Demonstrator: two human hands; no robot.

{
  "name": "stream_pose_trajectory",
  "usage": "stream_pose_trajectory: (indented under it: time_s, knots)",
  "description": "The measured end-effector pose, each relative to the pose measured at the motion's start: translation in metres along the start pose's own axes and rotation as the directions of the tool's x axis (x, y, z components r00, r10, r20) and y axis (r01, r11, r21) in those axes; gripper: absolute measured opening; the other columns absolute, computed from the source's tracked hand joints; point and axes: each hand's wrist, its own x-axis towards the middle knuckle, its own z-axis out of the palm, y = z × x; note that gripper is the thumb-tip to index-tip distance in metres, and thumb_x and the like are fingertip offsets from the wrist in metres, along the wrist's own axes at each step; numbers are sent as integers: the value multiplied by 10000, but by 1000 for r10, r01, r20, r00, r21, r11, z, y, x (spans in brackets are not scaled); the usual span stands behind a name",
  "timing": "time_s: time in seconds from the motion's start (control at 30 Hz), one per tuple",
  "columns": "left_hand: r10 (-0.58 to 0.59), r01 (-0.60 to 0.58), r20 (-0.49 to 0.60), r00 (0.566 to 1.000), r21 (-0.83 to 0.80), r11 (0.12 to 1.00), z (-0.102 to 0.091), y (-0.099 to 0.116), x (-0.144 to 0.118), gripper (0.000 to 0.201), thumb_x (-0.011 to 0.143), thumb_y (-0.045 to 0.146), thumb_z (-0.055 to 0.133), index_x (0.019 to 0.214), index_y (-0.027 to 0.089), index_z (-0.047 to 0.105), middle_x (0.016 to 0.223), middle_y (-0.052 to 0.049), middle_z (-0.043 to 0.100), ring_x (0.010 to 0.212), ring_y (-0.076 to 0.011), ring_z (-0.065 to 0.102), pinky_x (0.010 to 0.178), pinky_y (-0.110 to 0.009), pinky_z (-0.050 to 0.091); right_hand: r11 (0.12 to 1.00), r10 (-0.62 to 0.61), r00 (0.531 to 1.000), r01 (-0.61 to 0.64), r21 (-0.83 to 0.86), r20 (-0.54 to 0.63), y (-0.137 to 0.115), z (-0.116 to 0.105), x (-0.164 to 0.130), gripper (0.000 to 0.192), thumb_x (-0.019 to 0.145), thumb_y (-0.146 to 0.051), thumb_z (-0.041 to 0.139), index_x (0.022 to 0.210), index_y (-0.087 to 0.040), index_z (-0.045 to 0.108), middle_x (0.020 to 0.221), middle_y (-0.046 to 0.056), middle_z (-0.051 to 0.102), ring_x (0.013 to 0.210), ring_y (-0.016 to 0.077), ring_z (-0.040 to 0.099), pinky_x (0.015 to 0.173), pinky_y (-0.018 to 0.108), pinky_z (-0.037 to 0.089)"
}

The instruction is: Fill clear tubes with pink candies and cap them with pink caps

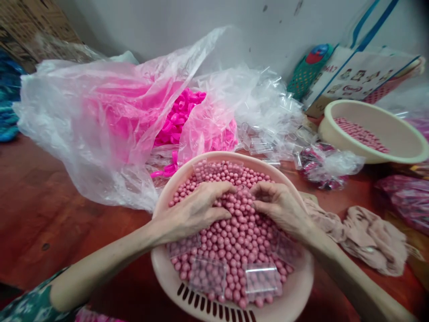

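A pale pink plastic basket [268, 311] with slots in its near wall is filled with round pink beads [231, 241]. My left hand [201, 205] reaches in from the left, thumb and fingers apart and touching the beads. Opposite it, my right hand [281, 205] has its fingers bent and its thumb separate, at the same mound. Something clear seems to lie among the beads between the fingertips, too faint to make out. Several clear plastic pieces rest on the beads, among them one at the front left [208, 275] and one at the front right [263, 279].
Behind the basket, a clear bag [83, 103] holds bright pink plastic parts [177, 116]. Clear plastic pieces [271, 107] are heaped beside it. A cream basin [395, 154] with pink beads stands at the right, near a crumpled cloth [372, 239]. A printed bag [355, 76] leans at the wall.
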Motion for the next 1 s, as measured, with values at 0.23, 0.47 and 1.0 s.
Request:
stream_pose_trajectory:
  time_s: [0.23, 0.47, 1.0]
  knots:
    - [-94, 53, -147, 985, -262, 964, 1, 18, -3, 253, 771, 257, 681, 992, 201, 572, 971, -3, 628, 928, -177, 587, 849, -318, 461, 927, 80, 995, -96, 363, 59, -7, 7, -7, 124, 698, -226, 717, 778, -185, 632, 790, -26, 627, 756, 119, 556, 720, 244, 421]
    - [-120, 24, -193, 974, -439, 898, 8, 30, 6, 212, 754, 210, 683, 918, 171, 554, 866, 6, 614, 828, -150, 599, 760, -285, 494, 849, 105, 987, -154, 506, 123, -11, 13, -11, 184, 675, -264, 761, 786, -184, 638, 824, -17, 637, 798, 124, 580, 779, 261, 441]
    - [27, -11, -222, 975, 72, 997, 12, -16, -5, 350, 871, 337, 544, 1204, 244, 492, 1180, -42, 553, 1101, -206, 501, 1000, -368, 386, 737, -407, 912, 358, -573, 48, 40, -4, -18, 340, 871, -295, 517, 1209, -253, 510, 1194, 81, 580, 1138, 246, 528, 966, 457, 434]
